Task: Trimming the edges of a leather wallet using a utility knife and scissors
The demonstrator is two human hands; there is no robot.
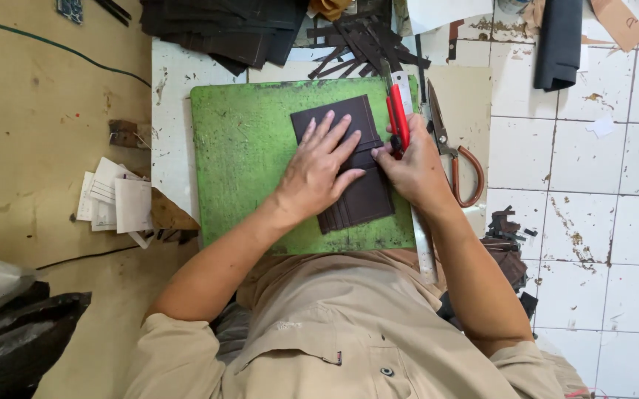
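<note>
Head view shows us pressing our left hand (318,171), fingers spread flat, on a dark brown leather wallet piece (349,166) lying on the scuffed green cutting mat (242,159). Our right hand (414,168) has its fingers closed around a red utility knife (398,117) at the leather's right edge. Brown-handled scissors (454,151) lie just right.

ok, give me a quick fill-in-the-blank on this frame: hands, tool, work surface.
1. The left hand presses flat on a dark brown ____ piece.
2. The right hand grips a utility knife with a ____ handle.
3. The work lies on a worn ____ cutting mat.
4. The brown-handled scissors lie to the ____ of the mat.

Missing words: leather; red; green; right
</note>
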